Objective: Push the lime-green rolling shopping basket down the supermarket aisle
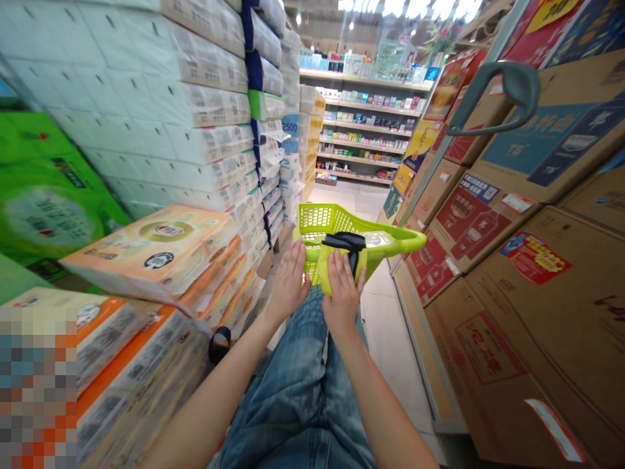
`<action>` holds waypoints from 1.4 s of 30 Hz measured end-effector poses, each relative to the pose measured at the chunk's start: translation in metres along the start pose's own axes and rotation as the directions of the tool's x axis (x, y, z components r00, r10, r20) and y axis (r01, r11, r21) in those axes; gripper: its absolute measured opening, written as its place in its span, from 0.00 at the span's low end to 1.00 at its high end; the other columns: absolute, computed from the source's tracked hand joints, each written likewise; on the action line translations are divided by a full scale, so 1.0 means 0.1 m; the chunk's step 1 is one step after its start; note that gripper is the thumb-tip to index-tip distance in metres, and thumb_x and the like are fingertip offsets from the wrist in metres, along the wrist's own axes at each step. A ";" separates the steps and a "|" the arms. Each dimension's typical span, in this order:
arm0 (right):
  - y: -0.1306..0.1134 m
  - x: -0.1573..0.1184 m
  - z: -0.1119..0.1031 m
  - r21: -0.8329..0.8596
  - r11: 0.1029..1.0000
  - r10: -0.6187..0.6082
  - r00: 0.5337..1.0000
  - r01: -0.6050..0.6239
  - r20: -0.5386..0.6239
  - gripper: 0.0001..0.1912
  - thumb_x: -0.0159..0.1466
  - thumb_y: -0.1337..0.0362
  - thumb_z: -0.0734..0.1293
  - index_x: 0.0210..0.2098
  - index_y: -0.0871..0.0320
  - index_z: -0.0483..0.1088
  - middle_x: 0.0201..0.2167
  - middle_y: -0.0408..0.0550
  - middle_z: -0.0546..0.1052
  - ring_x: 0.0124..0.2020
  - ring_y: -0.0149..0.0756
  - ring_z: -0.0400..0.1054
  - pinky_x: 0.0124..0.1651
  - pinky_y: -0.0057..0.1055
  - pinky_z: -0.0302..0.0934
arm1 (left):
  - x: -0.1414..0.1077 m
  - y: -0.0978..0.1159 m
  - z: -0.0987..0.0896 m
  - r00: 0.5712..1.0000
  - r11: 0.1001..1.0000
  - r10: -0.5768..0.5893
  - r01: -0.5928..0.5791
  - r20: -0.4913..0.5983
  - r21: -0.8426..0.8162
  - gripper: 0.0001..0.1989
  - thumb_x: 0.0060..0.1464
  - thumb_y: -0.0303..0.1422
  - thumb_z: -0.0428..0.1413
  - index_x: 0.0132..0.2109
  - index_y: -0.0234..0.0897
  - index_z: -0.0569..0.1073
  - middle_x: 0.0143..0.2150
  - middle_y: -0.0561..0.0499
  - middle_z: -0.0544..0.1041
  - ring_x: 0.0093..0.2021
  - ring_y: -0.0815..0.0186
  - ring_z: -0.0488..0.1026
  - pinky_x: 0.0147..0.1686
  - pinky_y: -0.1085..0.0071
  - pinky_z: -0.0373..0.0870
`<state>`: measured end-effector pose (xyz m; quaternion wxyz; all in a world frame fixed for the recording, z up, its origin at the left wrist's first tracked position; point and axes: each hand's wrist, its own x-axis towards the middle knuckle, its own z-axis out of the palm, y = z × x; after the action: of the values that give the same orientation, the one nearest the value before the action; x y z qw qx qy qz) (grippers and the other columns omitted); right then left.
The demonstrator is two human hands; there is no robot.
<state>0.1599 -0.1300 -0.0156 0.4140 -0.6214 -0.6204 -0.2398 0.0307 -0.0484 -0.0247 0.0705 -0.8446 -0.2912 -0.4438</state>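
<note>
Both of my forearms reach forward over my denim-clad legs toward a lime-green plastic mesh shopping basket (327, 223). My left hand (290, 280) is flat with its fingers together, resting against the near side of the basket. My right hand (344, 293) lies over the basket's yellow-green handle (325, 272), with its fingers wrapped across it. A black strap (347, 242) crosses the top of the basket just beyond my right hand. The basket's contents are hard to make out.
Tall stacks of packaged tissue (195, 98) line the left side, and printed cardboard cartons (488, 339) line the right. A tiled aisle floor (390, 339) runs between them toward lit shelves of goods (364, 130). A grey handle (508, 85) hangs at upper right.
</note>
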 end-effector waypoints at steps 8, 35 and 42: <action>0.13 -0.01 -0.07 -0.012 0.995 -0.102 0.993 0.103 0.065 0.37 0.60 0.79 0.54 0.68 0.55 0.56 0.65 0.50 0.67 0.69 0.35 0.54 0.73 0.50 0.25 | 0.00 -0.01 -0.07 0.999 1.000 -0.008 0.008 0.034 0.020 0.38 0.61 0.26 0.47 0.73 0.30 0.37 0.74 0.35 0.48 0.74 0.54 0.43 0.69 0.51 0.51; 0.06 0.04 0.02 0.018 0.999 0.042 0.999 -0.042 -0.024 0.34 0.63 0.75 0.54 0.69 0.56 0.53 0.67 0.52 0.64 0.71 0.38 0.51 0.73 0.51 0.29 | -0.01 -0.02 0.04 1.000 1.000 0.006 -0.006 -0.015 0.000 0.38 0.62 0.27 0.47 0.73 0.30 0.36 0.74 0.34 0.47 0.74 0.53 0.43 0.68 0.49 0.52; -0.08 -0.02 0.01 0.068 0.987 -0.148 0.986 0.143 0.078 0.36 0.62 0.77 0.55 0.68 0.54 0.55 0.64 0.48 0.69 0.69 0.33 0.54 0.74 0.48 0.25 | -0.01 -0.03 -0.03 1.000 1.000 -0.006 0.006 0.004 -0.015 0.37 0.63 0.27 0.46 0.73 0.30 0.37 0.74 0.35 0.48 0.74 0.54 0.44 0.68 0.51 0.53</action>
<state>0.1516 -0.1314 -0.0156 0.3883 -0.5709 -0.6878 -0.2240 0.0267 -0.0475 -0.0246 0.0620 -0.8451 -0.2907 -0.4443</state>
